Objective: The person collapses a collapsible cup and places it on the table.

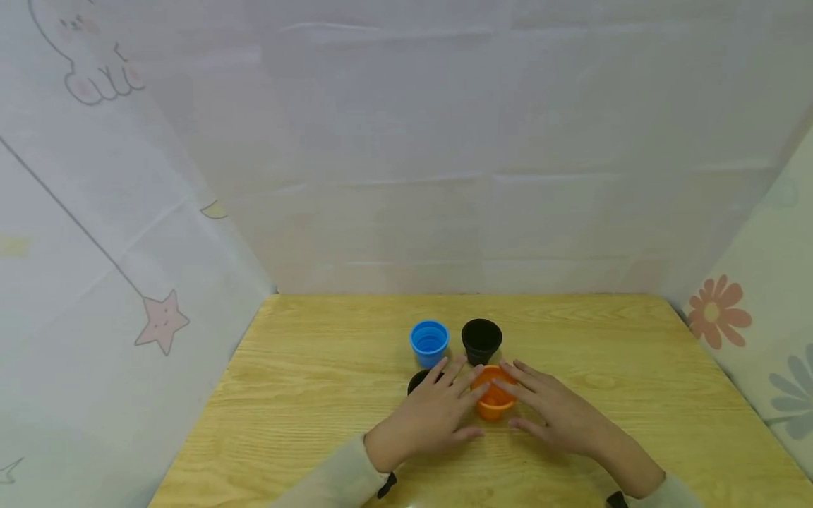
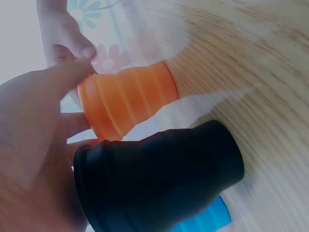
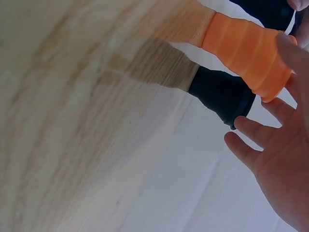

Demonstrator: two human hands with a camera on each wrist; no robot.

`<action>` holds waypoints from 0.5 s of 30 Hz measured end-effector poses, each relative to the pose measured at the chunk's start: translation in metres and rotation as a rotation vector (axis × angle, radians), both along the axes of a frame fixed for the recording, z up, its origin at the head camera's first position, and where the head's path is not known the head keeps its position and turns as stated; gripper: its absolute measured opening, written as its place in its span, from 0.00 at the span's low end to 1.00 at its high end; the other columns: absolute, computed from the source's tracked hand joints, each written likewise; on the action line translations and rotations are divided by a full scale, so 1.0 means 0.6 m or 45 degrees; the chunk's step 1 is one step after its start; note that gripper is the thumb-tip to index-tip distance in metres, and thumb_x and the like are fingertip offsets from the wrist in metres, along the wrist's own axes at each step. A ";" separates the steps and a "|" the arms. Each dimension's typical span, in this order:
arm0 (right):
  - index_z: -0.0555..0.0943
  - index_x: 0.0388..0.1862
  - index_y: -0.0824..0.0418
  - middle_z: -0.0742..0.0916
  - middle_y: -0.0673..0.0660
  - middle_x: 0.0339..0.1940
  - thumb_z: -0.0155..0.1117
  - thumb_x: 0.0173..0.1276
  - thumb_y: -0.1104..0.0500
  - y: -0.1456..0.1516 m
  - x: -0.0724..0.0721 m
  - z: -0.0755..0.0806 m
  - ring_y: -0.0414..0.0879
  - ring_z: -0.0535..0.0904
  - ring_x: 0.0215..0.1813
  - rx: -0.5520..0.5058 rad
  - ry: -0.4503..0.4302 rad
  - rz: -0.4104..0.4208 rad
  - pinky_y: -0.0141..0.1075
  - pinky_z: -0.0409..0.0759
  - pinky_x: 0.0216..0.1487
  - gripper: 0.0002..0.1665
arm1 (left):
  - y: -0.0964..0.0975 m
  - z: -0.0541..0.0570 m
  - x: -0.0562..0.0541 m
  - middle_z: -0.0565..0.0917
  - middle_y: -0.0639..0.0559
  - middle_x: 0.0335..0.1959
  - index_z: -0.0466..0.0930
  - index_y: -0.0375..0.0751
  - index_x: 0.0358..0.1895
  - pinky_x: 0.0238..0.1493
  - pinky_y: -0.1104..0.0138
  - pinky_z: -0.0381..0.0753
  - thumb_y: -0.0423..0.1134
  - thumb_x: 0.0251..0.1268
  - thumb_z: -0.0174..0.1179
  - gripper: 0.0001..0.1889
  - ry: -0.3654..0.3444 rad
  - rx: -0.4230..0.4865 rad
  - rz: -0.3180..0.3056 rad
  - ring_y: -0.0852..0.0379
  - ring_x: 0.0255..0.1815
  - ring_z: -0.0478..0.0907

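An orange cup [image 1: 492, 413] stands upright on the table between my two hands, its ridged side showing in the left wrist view. My left hand [image 1: 432, 418] reaches in with fingers spread, over a black cup [image 1: 418, 382] that it partly hides, and its fingertips come to the orange cup's rim. From the other side my right hand [image 1: 562, 415] holds its fingers extended at the rim of the same orange cup. Behind them stand a blue cup [image 1: 430, 341] and a second black cup [image 1: 481, 340], mouths up. Neither hand grips anything.
The wooden table [image 1: 305, 395] runs back to a pale hanging sheet [image 1: 406, 212]. Patterned cloth walls [image 1: 82, 339] flank it on both sides. Dark wrist straps [image 1: 387, 485] show at the cuffs.
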State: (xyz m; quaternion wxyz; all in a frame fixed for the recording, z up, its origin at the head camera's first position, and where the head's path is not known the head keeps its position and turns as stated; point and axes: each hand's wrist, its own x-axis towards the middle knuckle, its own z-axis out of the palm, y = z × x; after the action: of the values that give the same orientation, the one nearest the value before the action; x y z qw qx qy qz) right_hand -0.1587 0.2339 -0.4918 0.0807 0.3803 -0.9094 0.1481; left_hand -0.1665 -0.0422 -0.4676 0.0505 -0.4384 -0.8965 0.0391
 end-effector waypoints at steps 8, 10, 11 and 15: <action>0.84 0.60 0.49 0.78 0.61 0.70 0.78 0.58 0.58 -0.004 -0.014 -0.010 0.62 0.79 0.65 -0.067 0.257 0.054 0.57 0.82 0.56 0.29 | 0.013 -0.002 -0.006 0.65 0.54 0.78 0.72 0.56 0.72 0.77 0.50 0.62 0.57 0.76 0.56 0.26 0.089 -0.025 0.002 0.51 0.78 0.62; 0.86 0.58 0.50 0.80 0.60 0.69 0.78 0.58 0.58 -0.007 -0.016 -0.010 0.59 0.80 0.63 -0.092 0.286 0.055 0.55 0.83 0.55 0.27 | 0.015 -0.002 -0.008 0.68 0.54 0.76 0.75 0.55 0.70 0.76 0.51 0.64 0.56 0.74 0.58 0.25 0.122 -0.023 0.006 0.53 0.76 0.65; 0.86 0.57 0.51 0.81 0.60 0.68 0.78 0.58 0.58 -0.008 -0.016 -0.008 0.58 0.81 0.62 -0.109 0.299 0.061 0.54 0.84 0.54 0.26 | 0.015 -0.002 -0.008 0.70 0.54 0.75 0.76 0.54 0.69 0.76 0.52 0.65 0.56 0.74 0.59 0.25 0.127 -0.010 0.010 0.53 0.76 0.66; 0.85 0.55 0.54 0.83 0.61 0.64 0.76 0.60 0.61 -0.009 -0.015 0.001 0.55 0.83 0.58 -0.205 0.312 0.087 0.50 0.86 0.52 0.22 | 0.015 0.004 -0.011 0.76 0.54 0.70 0.78 0.50 0.66 0.74 0.53 0.68 0.56 0.73 0.60 0.25 0.115 0.101 0.012 0.55 0.72 0.71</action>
State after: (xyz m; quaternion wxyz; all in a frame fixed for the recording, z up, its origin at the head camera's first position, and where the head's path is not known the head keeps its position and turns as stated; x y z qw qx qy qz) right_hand -0.1676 0.2285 -0.4911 0.2161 0.4186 -0.8644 0.1756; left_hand -0.1734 -0.0335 -0.4653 0.1081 -0.4294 -0.8963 0.0237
